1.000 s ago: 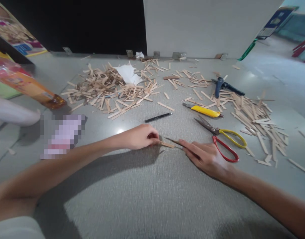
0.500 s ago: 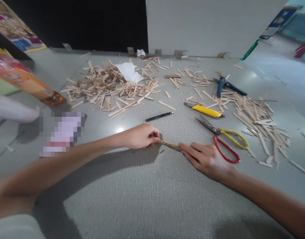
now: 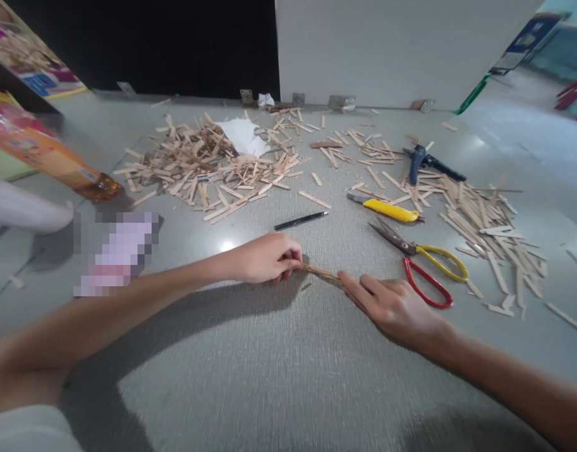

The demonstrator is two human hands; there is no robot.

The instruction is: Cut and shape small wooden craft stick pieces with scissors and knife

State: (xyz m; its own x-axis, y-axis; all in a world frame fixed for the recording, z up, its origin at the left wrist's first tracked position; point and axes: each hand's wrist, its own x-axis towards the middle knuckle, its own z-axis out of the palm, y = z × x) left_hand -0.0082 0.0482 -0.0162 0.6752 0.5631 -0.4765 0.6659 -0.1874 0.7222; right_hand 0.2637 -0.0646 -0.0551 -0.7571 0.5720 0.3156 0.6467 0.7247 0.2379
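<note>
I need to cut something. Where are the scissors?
In the head view, the scissors lie open on the floor, just beyond the right hand, nearer than the yellow utility knife.

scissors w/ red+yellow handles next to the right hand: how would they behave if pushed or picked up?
The scissors lie flat on the floor, blades slightly open, so they would probably slide, not roll or tip. Metal blades suggest stiff and fairly heavy for their size. Lifted by one handle loop, the other blade may well swing on the pivot.

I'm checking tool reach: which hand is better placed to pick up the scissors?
The right hand, probably. It lies beside the scissors, its knuckles close to the red handle. The left hand pinches the stick farther off, on the far side of the right hand.
</note>
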